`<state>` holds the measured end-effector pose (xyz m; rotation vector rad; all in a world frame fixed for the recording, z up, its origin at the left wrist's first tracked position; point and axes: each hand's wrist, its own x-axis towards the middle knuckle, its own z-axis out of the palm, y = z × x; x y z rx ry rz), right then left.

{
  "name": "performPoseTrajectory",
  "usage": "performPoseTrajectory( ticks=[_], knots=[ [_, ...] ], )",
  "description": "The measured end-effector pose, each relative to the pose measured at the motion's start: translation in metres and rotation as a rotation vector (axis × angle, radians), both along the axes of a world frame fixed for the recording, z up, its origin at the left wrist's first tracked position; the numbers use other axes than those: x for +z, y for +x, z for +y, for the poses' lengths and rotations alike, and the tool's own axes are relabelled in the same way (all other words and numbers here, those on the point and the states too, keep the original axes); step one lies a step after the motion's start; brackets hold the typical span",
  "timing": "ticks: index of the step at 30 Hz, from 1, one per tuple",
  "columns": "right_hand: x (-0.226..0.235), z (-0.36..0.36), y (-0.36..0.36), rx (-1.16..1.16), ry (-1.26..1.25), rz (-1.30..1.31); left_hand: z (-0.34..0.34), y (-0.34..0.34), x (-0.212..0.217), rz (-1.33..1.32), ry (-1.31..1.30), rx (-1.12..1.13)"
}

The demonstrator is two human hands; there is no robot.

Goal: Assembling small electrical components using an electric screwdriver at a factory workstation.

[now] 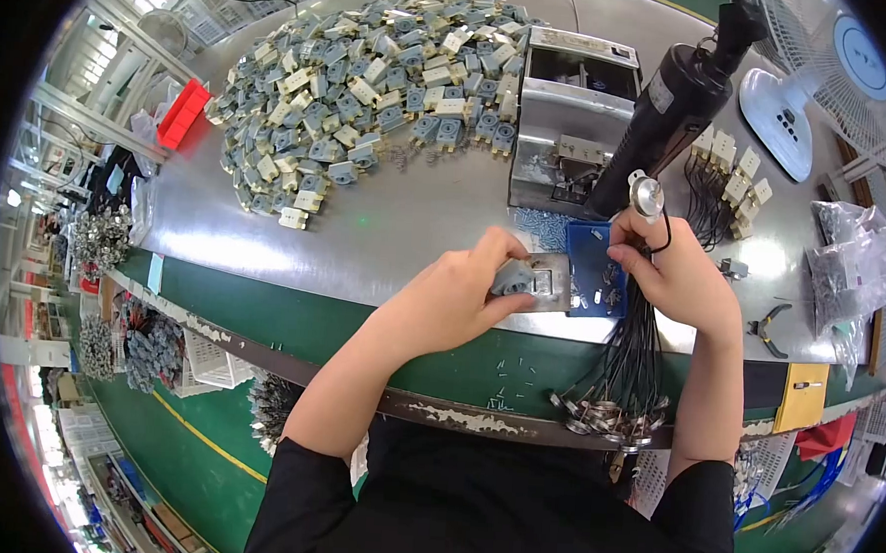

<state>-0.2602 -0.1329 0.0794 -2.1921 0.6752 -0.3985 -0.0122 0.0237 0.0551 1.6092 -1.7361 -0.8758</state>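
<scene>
My left hand [463,286] grips a small grey plastic housing [511,279] between thumb and fingers. The housing is held at a metal plate fixture [553,284] on the bench. My right hand [676,269] is closed on a black cable that ends in a round silver metal disc [649,197], which stands up above the fingers. Below that hand lies a blue tray [587,246] with small metal pieces in it. A bundle of black cables [642,337] runs over the bench's near edge, with several metal discs [611,422] at its ends.
A large heap of grey and cream housings [372,93] covers the far left. Beyond the tray stands a metal screw feeder [562,118] beside a black cylindrical tool [662,118]. Cabled cream parts [734,182], a white fan [782,119], pliers [769,329] and plastic bags [859,263] are at right.
</scene>
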Motion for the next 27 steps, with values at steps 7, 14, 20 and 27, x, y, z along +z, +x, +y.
performPoseTrajectory(
  ticks=[7, 14, 20, 27],
  knots=[
    [0.001, -0.001, -0.003, 0.002, 0.029, 0.008, -0.02, -0.009, -0.025, -0.204, -0.421, -0.172],
    [-0.005, -0.001, 0.0, 0.013, 0.026, -0.021, -0.017, -0.007, -0.045, -0.249, -0.511, -0.059],
    [-0.004, -0.001, 0.001, 0.026, 0.048, 0.02, -0.016, -0.004, -0.059, -0.043, -0.438, 0.042],
    [-0.01, -0.003, 0.002, 0.053, 0.026, -0.031, -0.018, 0.002, -0.057, -0.246, -0.686, -0.035]
  ],
)
